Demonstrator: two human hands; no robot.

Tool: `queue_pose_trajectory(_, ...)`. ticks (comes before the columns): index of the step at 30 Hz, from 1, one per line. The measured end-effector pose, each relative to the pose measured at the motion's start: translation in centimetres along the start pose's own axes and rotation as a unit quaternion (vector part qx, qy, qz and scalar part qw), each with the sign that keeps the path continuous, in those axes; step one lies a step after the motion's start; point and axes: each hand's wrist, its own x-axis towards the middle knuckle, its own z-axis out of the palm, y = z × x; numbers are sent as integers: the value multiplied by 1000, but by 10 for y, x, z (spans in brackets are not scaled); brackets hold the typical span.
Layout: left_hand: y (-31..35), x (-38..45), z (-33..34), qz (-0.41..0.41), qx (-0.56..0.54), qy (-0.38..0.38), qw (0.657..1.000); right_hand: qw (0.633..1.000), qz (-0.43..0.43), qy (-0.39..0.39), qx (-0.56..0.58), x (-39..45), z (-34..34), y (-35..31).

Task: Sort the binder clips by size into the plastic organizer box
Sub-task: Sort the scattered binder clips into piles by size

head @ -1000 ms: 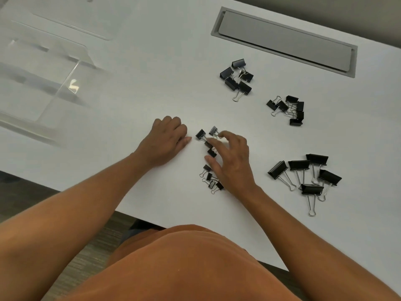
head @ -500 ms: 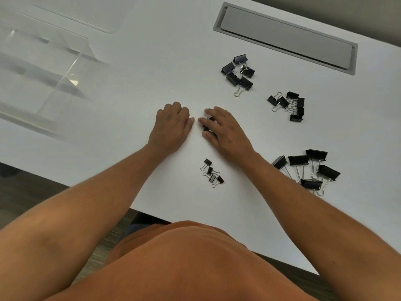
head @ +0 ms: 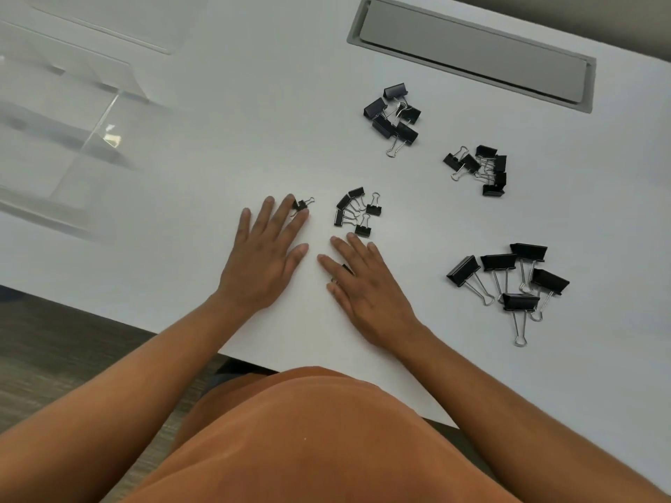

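Black binder clips lie in groups on the white table (head: 218,85). My left hand (head: 265,255) rests flat with its fingers spread, and its fingertips touch one small clip (head: 300,205). My right hand (head: 363,281) lies flat beside it, covering tiny clips, one of which (head: 345,269) shows between the fingers. Just beyond its fingertips sits a group of small clips (head: 357,212). Two medium groups (head: 394,116) (head: 479,170) lie farther back. The large clips (head: 508,277) are at the right. The clear plastic organizer box (head: 72,114) stands at the far left, apart from both hands.
A grey cable hatch (head: 472,52) is set into the table at the back. The table's front edge (head: 163,330) runs close under my wrists, with dark floor beyond it at the left.
My right hand has pulled back toward me onto the tiny clips, leaving the small group uncovered. My left hand has spread its fingers and now touches one small clip.
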Motion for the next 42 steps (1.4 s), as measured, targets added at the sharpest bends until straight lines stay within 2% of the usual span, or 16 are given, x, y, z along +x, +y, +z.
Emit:
queue_pose_trajectory(5, 0, 11, -2, 0, -52, 54, 997, 998, -17, 42, 36, 18, -3, 2)
queue_pose_trajectory(8, -1, 6, -6, 4, -99, 101, 990, 991, 0, 109, 73, 12, -9, -8)
queue_pose_trajectory(11, -5, -5, -10, -52, -111, 136, 983, 982, -8, 171, 84, 23, -15, -22)
queue_pose_trajectory(14, -9, -23, -15, -138, -77, 142, 977, 980, -7, 187, 73, 61, -22, -23)
queue_pose_trajectory(16, -15, -33, -18, -171, -67, 124, 975, 984, 14, 169, 59, 91, -26, -16)
queue_pose_trajectory(18, -21, -36, -18, -180, -67, 105, 976, 993, 29, 113, 34, 119, -28, -6)
queue_pose_trajectory(20, -24, -35, -18, -178, -62, 99, 977, 999, 15, 44, 2, 141, -28, 0)
queue_pose_trajectory(22, -22, -28, -18, -166, -51, 103, 979, 999, -7, 5, -33, 151, -26, 4)
queue_pose_trajectory(29, -21, -12, -14, -132, -85, 163, 974, 999, 18, 30, 3, 146, -29, -1)
queue_pose_trajectory(32, -26, -14, -12, -112, -82, 179, 974, 997, -13, 47, 56, 144, -29, -5)
queue_pose_trajectory(37, -26, -15, -15, -90, -94, 199, 971, 996, -69, -13, 52, 149, -30, -6)
queue_pose_trajectory(42, -18, 1, -21, -41, -75, 184, 979, 990, -90, -100, 26, 160, -41, -13)
